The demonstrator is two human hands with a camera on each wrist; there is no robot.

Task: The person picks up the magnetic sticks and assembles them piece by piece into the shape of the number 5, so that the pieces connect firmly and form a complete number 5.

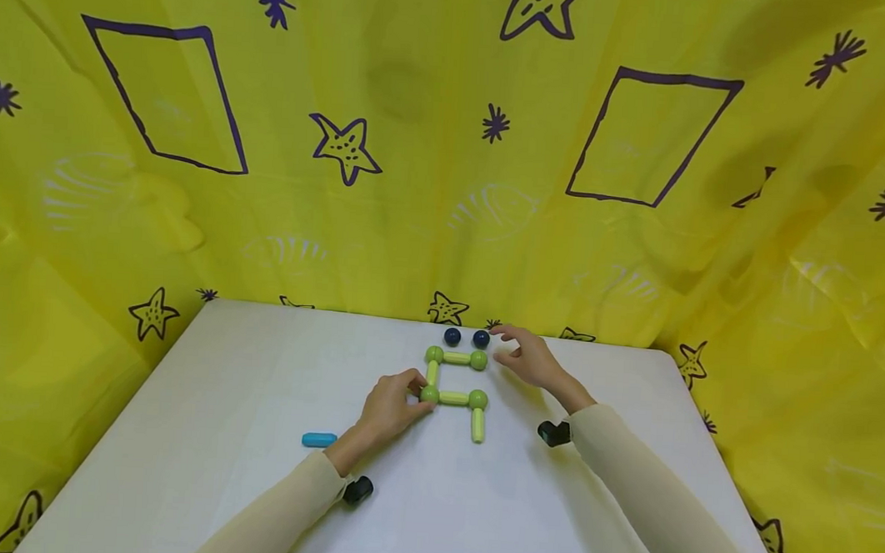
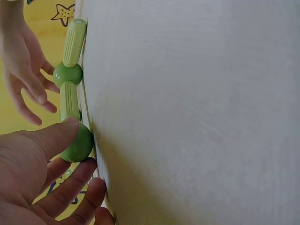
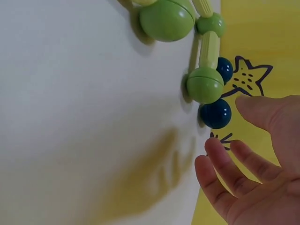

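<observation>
A green rod-and-ball frame (image 1: 455, 379) lies flat near the far edge of the white bench (image 1: 216, 432): four green balls joined by three pale green rods, plus one rod (image 1: 477, 425) extending toward the person from the near right ball. The left hand (image 1: 389, 407) pinches the near left ball (image 1: 429, 394) between thumb and fingers (image 2: 56, 136). The right hand (image 1: 532, 358) hovers just right of the frame, fingers (image 3: 220, 173) spread and relaxed, gripping nothing, close to the nearer of two dark blue balls (image 1: 481, 339). These balls sit just beyond the frame's far rod. A blue rod (image 1: 319, 440) lies apart, left of the left wrist.
</observation>
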